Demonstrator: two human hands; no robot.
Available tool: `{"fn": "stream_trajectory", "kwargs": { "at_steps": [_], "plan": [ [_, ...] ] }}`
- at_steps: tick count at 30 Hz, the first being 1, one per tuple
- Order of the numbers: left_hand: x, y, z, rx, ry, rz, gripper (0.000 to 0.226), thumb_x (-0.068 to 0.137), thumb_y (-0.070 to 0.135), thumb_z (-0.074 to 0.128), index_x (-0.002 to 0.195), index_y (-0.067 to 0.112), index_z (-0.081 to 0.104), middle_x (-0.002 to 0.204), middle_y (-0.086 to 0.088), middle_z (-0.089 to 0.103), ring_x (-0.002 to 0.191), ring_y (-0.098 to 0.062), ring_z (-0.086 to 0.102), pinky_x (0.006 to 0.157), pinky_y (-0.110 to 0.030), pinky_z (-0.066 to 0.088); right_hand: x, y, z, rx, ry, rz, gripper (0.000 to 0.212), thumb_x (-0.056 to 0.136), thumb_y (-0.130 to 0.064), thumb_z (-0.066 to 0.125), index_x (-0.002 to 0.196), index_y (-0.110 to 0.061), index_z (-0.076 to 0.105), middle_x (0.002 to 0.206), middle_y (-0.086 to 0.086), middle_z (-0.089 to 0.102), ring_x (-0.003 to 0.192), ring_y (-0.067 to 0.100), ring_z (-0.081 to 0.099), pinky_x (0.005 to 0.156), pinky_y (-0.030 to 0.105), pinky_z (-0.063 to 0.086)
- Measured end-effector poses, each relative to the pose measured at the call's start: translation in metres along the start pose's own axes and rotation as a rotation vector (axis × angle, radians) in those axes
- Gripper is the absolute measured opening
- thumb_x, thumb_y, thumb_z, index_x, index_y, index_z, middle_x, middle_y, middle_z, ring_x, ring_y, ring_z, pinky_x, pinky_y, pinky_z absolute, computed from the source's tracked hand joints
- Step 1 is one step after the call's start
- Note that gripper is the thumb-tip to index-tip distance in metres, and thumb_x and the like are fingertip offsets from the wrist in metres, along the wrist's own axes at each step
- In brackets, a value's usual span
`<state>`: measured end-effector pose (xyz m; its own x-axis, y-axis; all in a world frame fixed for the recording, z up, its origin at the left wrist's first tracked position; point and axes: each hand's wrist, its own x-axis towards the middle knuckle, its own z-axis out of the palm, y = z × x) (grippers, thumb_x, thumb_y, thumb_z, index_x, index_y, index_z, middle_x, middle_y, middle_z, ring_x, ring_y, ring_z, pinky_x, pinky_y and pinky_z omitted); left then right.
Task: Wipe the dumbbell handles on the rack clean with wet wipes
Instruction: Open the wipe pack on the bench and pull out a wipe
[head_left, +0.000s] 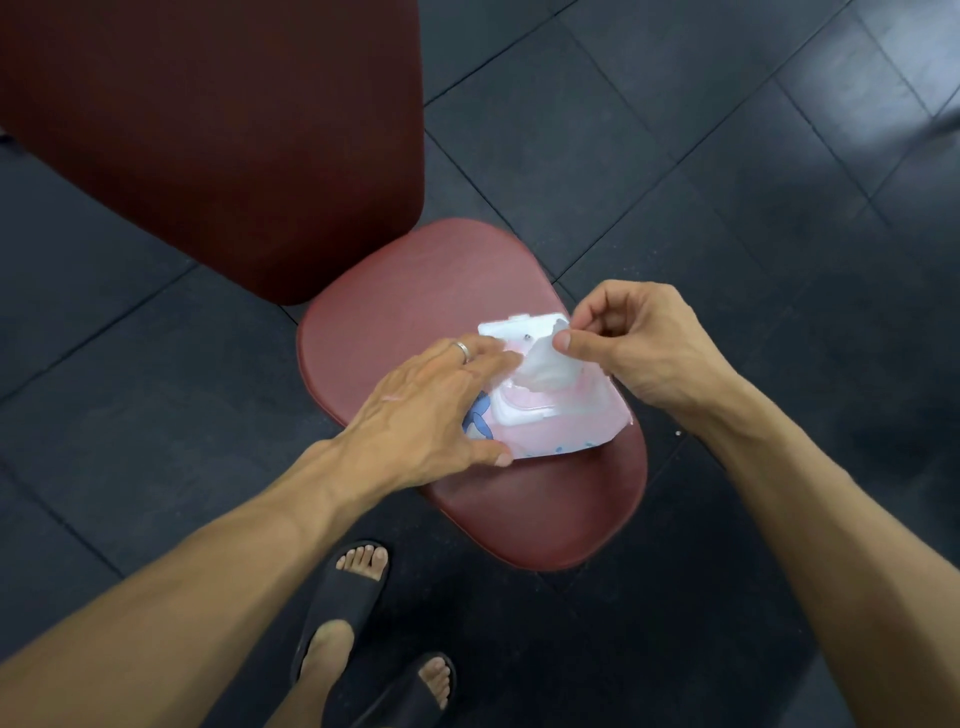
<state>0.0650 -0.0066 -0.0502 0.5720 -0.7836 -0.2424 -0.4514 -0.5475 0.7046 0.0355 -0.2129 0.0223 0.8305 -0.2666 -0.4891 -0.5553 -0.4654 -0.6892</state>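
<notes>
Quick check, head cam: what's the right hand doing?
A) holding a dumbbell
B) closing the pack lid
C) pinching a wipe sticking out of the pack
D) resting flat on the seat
C: the right hand pinches the white wipe between thumb and fingers above the open pack, while the left hand presses the pack down on the red seat.

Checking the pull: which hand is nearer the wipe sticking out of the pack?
Right hand: it pinches the wipe. The left hand presses on the pack beside it.
</notes>
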Motion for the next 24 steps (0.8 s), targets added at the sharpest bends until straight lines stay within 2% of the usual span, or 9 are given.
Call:
{"fn": "stream_trajectory", "kwargs": {
  "at_steps": [6,8,10,12,14,16,18,21,24],
  "plan": [
    [0.005,0.004,-0.003,-0.009,-0.004,-0.033,0.085,0.066,0.045,0.083,0.138,0.028,0.040,0.127,0.010,0.048,0.113,-0.015,0.044,0.090,-0.027,0.038,0.006,-0.030,-0.011,0.153,0.085,-0.085,0.016,0.084,-0.011,0.078,0.076,-0.009,0.064,0.067,0.006,0.062,0.048,0.003,0.049,0.051,0.015,0.043],
    [0.006,0.005,-0.003,-0.017,-0.012,-0.044,0.087,0.065,0.045,0.083,0.138,0.028,0.040,0.128,0.011,0.047,0.113,-0.014,0.044,0.090,-0.027,0.038,0.011,-0.029,-0.015,0.155,0.102,-0.063,0.011,0.087,-0.017,0.076,0.085,-0.009,0.069,0.073,0.007,0.066,0.056,0.006,0.054,0.056,0.017,0.047],
    [0.007,0.004,-0.005,-0.029,-0.028,-0.056,0.088,0.065,0.049,0.083,0.139,0.028,0.040,0.130,0.012,0.046,0.114,-0.013,0.044,0.092,-0.029,0.040,0.014,-0.024,-0.015,0.135,-0.002,0.011,0.010,0.091,-0.022,0.071,0.097,-0.014,0.072,0.082,0.005,0.068,0.069,0.010,0.057,0.066,0.021,0.050],
    [0.007,0.004,-0.006,-0.052,-0.041,-0.061,0.087,0.066,0.055,0.080,0.139,0.029,0.040,0.133,0.014,0.043,0.115,-0.010,0.042,0.092,-0.027,0.039,0.014,-0.015,-0.014,0.069,-0.131,0.094,0.011,0.090,-0.012,0.069,0.098,-0.017,0.074,0.083,0.000,0.071,0.074,0.010,0.062,0.073,0.021,0.050],
    [0.007,0.004,-0.007,-0.068,-0.057,-0.071,0.083,0.070,0.057,0.078,0.139,0.030,0.040,0.136,0.016,0.039,0.117,-0.008,0.039,0.089,-0.023,0.034,0.011,-0.009,-0.013,-0.148,-0.195,0.109,0.017,0.085,-0.003,0.068,0.092,-0.017,0.075,0.080,0.001,0.074,0.072,0.014,0.067,0.069,0.024,0.054],
    [0.007,0.005,-0.007,-0.071,-0.061,-0.077,0.082,0.071,0.054,0.078,0.140,0.030,0.040,0.138,0.015,0.039,0.119,-0.008,0.039,0.088,-0.021,0.032,0.010,-0.007,-0.013,-0.329,-0.089,0.089,0.012,0.086,-0.006,0.066,0.080,-0.015,0.073,0.069,0.001,0.068,0.059,0.012,0.059,0.056,0.023,0.048],
    [0.008,0.007,-0.008,-0.065,-0.057,-0.086,0.083,0.071,0.053,0.079,0.140,0.029,0.041,0.138,0.014,0.041,0.121,-0.010,0.040,0.092,-0.023,0.034,0.011,-0.010,-0.018,-0.192,0.086,0.083,0.012,0.087,-0.010,0.064,0.078,-0.012,0.073,0.069,0.006,0.066,0.060,0.007,0.053,0.059,0.024,0.045],
    [0.009,0.009,-0.009,-0.049,-0.056,-0.116,0.084,0.071,0.055,0.078,0.141,0.030,0.041,0.140,0.013,0.043,0.123,-0.013,0.040,0.099,-0.030,0.036,0.010,-0.017,-0.028,0.121,0.178,0.117,0.013,0.086,-0.013,0.061,0.078,-0.015,0.071,0.096,0.016,0.073,0.088,0.027,0.070,0.091,0.041,0.057],
    [0.012,0.012,-0.011,0.007,-0.074,-0.133,0.086,0.070,0.058,0.077,0.142,0.031,0.039,0.140,0.012,0.043,0.124,-0.015,0.039,0.099,-0.035,0.036,0.001,-0.023,-0.029,0.169,0.155,0.072,0.014,0.090,-0.005,0.055,0.081,-0.011,0.065,0.090,0.016,0.073,0.082,0.026,0.074,0.076,0.046,0.062]
  ]
}}
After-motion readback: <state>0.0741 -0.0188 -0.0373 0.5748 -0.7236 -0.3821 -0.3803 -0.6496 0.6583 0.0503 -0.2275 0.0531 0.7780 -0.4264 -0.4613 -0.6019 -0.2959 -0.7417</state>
